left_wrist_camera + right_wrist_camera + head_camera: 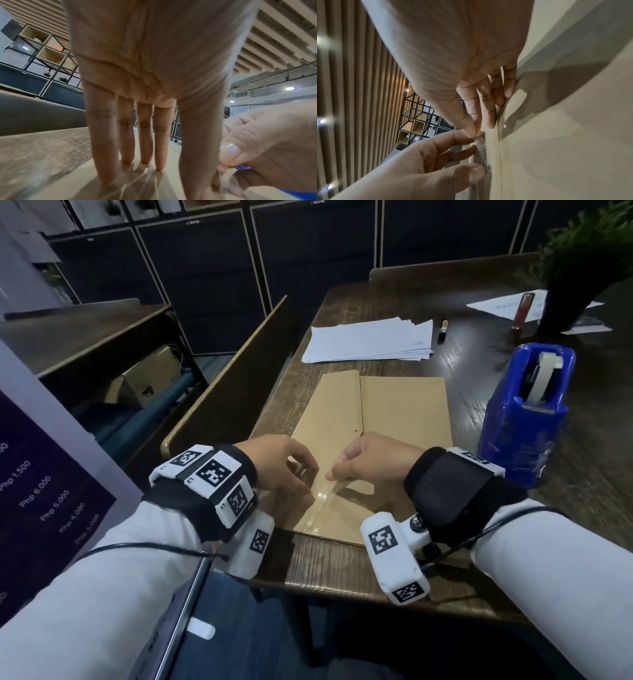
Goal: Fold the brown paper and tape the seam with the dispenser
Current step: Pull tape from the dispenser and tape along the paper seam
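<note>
The brown paper (404,412) lies folded flat on the dark wooden table (342,570), its seam running from the far middle toward me. A strip of clear tape (320,498) lies along the near part of the seam. My left hand (301,481) presses the paper beside the tape with straight fingers (145,148). My right hand (334,474) pinches the far end of the tape (481,147) between thumb and forefinger, its other fingers resting on the paper (556,148). The blue tape dispenser (527,412) stands upright to the right, apart from both hands.
A stack of white sheets (370,340) and a black marker (443,330) lie beyond the brown paper. A potted plant (582,268), a red tube (522,309) and more paper sit at the far right. A wooden divider (233,378) borders the table's left side.
</note>
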`<state>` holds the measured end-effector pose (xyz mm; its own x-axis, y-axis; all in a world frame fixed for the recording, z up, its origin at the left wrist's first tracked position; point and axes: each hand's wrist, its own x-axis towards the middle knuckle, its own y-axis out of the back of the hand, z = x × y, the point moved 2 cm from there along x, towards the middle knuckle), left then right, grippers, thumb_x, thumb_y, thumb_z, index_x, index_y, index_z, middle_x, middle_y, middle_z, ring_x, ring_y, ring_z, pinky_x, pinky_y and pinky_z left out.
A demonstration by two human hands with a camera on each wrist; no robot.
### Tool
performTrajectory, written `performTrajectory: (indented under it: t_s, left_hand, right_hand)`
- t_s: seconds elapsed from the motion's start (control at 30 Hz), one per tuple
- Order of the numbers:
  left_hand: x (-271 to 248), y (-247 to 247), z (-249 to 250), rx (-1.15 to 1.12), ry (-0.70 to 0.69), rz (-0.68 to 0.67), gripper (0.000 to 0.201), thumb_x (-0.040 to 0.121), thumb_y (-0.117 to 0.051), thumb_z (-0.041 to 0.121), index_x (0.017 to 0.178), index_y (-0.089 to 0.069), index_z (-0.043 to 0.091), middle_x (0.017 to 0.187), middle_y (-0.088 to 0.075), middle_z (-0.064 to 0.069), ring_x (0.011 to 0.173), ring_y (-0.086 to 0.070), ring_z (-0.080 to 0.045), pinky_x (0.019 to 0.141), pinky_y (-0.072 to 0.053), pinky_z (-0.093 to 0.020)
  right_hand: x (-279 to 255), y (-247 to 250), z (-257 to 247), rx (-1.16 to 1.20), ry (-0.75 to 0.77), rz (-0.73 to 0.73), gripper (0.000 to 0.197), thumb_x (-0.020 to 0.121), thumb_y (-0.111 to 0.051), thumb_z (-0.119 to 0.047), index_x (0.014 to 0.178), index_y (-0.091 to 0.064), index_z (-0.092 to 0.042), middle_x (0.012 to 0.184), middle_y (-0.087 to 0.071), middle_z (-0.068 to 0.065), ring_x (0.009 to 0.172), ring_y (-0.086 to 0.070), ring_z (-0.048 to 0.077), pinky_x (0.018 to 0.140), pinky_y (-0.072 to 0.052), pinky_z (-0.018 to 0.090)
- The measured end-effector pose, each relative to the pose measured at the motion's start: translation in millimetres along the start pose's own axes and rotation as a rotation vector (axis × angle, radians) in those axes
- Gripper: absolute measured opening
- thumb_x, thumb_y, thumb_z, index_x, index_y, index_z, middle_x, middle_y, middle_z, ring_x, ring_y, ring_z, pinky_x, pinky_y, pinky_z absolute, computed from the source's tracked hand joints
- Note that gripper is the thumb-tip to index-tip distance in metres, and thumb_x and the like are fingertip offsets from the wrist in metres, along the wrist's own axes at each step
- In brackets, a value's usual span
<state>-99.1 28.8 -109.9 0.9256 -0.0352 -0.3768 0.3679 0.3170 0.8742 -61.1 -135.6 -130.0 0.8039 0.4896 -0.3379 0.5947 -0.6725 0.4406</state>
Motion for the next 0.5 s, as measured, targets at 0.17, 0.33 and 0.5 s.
performTrajectory:
  t_s: [0.17,0.33,0.5]
  left_hand:
    - [-1.6,-0.2,-2.5,0.015,-0.012,-0.005,0.040,0.076,-0.077,0.038,0.113,-0.062,0.039,0.119,-0.058,0.015,0.110,-0.056,-0.007,0.098,-0.047,-0.034]
    - [-3.5,0.3,-1.8,0.039,-0.023,0.005,0.038,0.079,-0.074,0.038,0.115,-0.062,0.039,0.119,-0.058,0.015,0.109,-0.055,-0.006,0.099,-0.047,-0.033]
    - [-3.4,0.9,-0.8,0.037,-0.021,-0.006,0.040,0.078,-0.075,0.038,0.116,-0.062,0.039,0.121,-0.058,0.014,0.111,-0.056,-0.008,0.100,-0.047,-0.035]
  right_hand:
    - [2.3,-1.7,-0.2,-0.014,-0.042,-0.032,0.044,0.072,-0.078,-0.030,0.095,-0.068,0.006,0.082,-0.062,0.011,0.079,-0.064,0.026,0.085,-0.056,0.050]
    - [-2.2,-2.0,-3.4,-0.018,-0.071,-0.035,0.035,0.077,-0.077,-0.025,0.093,-0.068,0.006,0.080,-0.063,0.008,0.061,-0.063,0.015,0.060,-0.057,0.028]
    - [-1.2,-1.0,-5.3,-0.023,-0.096,-0.060,0.053,0.066,-0.080,-0.032,0.099,-0.066,0.007,0.083,-0.060,0.010,0.077,-0.059,0.025,0.089,-0.053,0.051]
